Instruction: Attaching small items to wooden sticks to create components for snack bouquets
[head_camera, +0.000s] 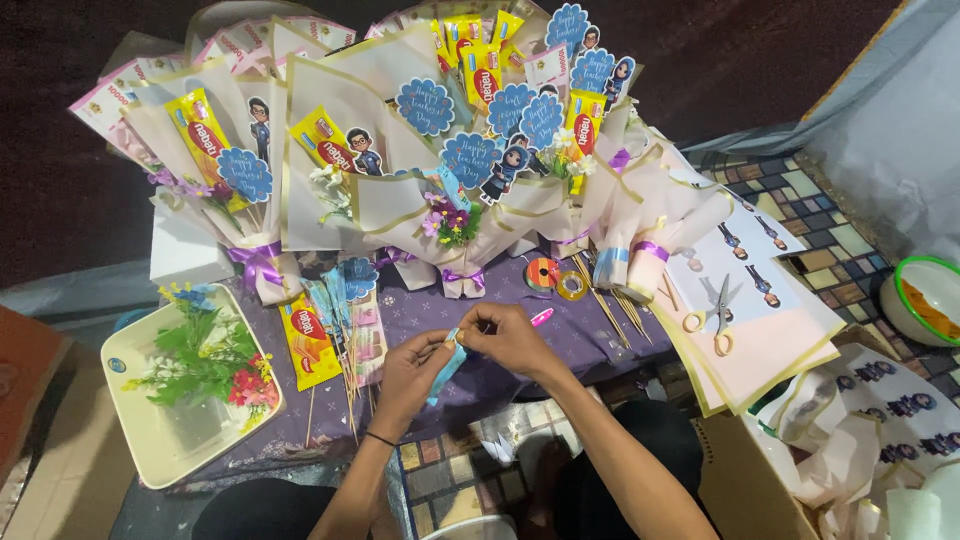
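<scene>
Your left hand and right hand pinch a light blue strip together near the bench's front edge; your fingers hide its upper end.

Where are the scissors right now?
In the head view, the scissors lie right of both hands on the stacked wrapping sheets, just beyond the wooden skewers.

Your arms are bare all the way up, no sleeves showing anywhere. Only thing you're wearing on them is a thin dark band around the wrist of your left hand, looks like a hair tie or slim bracelet. Your right hand has nothing on it that I can spot, no ring or watch. Nails look short and plain. Below your arms there's dark clothing, probably trousers, too dim for detail.
</scene>
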